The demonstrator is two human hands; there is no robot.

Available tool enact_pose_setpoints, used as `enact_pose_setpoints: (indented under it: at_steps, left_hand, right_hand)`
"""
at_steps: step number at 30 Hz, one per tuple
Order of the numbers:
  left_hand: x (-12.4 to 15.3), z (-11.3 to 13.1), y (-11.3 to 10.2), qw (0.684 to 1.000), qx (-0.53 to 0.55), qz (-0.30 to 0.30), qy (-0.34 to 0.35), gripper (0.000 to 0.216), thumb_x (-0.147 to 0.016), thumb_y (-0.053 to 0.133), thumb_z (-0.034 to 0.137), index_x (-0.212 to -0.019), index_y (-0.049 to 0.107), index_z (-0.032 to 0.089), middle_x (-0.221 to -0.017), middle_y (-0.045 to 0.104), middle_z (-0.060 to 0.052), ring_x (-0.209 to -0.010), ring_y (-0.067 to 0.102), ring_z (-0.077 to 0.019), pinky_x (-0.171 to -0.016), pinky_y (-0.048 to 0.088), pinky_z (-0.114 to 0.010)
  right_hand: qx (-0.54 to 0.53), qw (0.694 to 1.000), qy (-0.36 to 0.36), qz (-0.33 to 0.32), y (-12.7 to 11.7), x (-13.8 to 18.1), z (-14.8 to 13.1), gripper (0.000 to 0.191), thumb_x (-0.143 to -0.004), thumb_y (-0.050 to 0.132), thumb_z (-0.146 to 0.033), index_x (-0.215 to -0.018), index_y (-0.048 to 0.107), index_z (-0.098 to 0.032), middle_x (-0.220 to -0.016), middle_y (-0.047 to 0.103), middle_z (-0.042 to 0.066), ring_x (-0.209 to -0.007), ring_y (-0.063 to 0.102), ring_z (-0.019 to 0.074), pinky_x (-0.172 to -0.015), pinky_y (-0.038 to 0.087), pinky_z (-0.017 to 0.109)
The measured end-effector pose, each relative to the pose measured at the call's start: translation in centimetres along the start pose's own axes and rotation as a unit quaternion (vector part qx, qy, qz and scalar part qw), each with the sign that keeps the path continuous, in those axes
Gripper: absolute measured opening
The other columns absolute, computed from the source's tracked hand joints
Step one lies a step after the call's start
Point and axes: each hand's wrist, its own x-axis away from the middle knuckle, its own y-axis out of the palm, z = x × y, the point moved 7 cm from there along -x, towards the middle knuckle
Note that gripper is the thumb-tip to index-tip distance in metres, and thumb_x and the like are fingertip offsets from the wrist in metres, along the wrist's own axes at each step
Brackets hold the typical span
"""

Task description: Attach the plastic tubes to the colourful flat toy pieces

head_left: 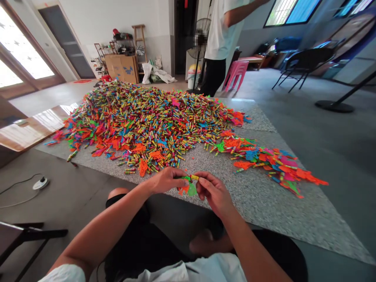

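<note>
My left hand point(166, 179) and my right hand point(213, 192) meet over the near edge of a grey speckled slab point(264, 203). Both are pinched on one small toy point(188, 187) made of green and orange flat plastic pieces with a short yellow tube at its top. A huge heap of small multicoloured tubes and flat plastic pieces point(147, 117) covers the slab beyond my hands. A smaller row of flat orange, pink, blue and green pieces point(273, 162) lies to the right.
Another person point(220, 43) stands behind the heap beside a floor fan point(201, 43). A pink stool point(235, 74), black chairs point(305, 62) and a cardboard box point(122, 68) stand farther back. A power strip with cable point(40, 183) lies on the floor at left.
</note>
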Motion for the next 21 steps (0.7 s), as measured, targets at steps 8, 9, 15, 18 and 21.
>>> enact_pose_setpoints:
  at_steps: [8, 9, 15, 18, 21]
  left_hand:
    - [0.2, -0.4, -0.1, 0.999, -0.006, -0.012, -0.034, 0.042, -0.090, 0.075, 0.056, -0.094, 0.076, 0.014, -0.074, 0.064, 0.001, -0.066, 0.052, -0.0104, -0.061, 0.038, -0.023]
    - [0.1, -0.5, -0.1, 0.999, -0.006, -0.014, -0.038, 0.043, -0.089, 0.075, 0.057, -0.092, 0.075, 0.014, -0.073, 0.064, 0.001, -0.065, 0.052, -0.0103, -0.061, 0.038, -0.023]
    - [-0.5, -1.2, 0.3, 0.997, -0.053, -0.038, -0.041, 0.043, -0.090, 0.073, 0.058, -0.092, 0.075, 0.015, -0.074, 0.066, 0.001, -0.064, 0.053, -0.0105, -0.059, 0.036, -0.023]
    - [-1.2, -3.0, -0.8, 0.986, -0.161, -0.016, -0.044, 0.039, -0.092, 0.071, 0.056, -0.098, 0.077, 0.017, -0.081, 0.071, 0.000, -0.071, 0.060, -0.0133, -0.063, 0.040, -0.024]
    - [-1.4, -4.8, -5.6, 0.939, -0.303, 0.150, -0.063, 0.033, -0.097, 0.067, 0.047, -0.114, 0.077, 0.022, -0.102, 0.077, -0.004, -0.093, 0.069, -0.0197, -0.080, 0.048, -0.027]
  right_hand:
    - [0.109, 0.993, -0.014, -0.033, -0.1, 0.4, -1.0, 0.032, -0.092, 0.073, -0.045, -0.111, 0.074, -0.019, -0.070, 0.068, -0.001, -0.054, 0.057, 0.0122, -0.053, 0.046, 0.026]
    - [0.129, 0.991, -0.009, -0.035, -0.2, 0.5, -1.2, 0.031, -0.092, 0.072, -0.044, -0.111, 0.074, -0.019, -0.070, 0.068, -0.001, -0.054, 0.057, 0.0122, -0.054, 0.047, 0.027]
    - [0.207, 0.977, 0.027, -0.047, 0.2, 0.7, -1.0, 0.027, -0.087, 0.069, -0.036, -0.108, 0.072, -0.019, -0.064, 0.063, -0.004, -0.052, 0.054, 0.0108, -0.052, 0.045, 0.024]
    - [0.214, 0.975, 0.059, -0.023, -1.2, 0.1, 0.3, 0.031, -0.084, 0.069, -0.041, -0.105, 0.071, -0.018, -0.062, 0.062, -0.005, -0.049, 0.053, 0.0113, -0.049, 0.045, 0.025]
    - [0.215, 0.966, 0.058, 0.127, -6.9, -1.2, -0.1, 0.037, -0.074, 0.075, -0.044, -0.099, 0.070, -0.017, -0.063, 0.065, -0.003, -0.047, 0.055, 0.0126, -0.044, 0.043, 0.024]
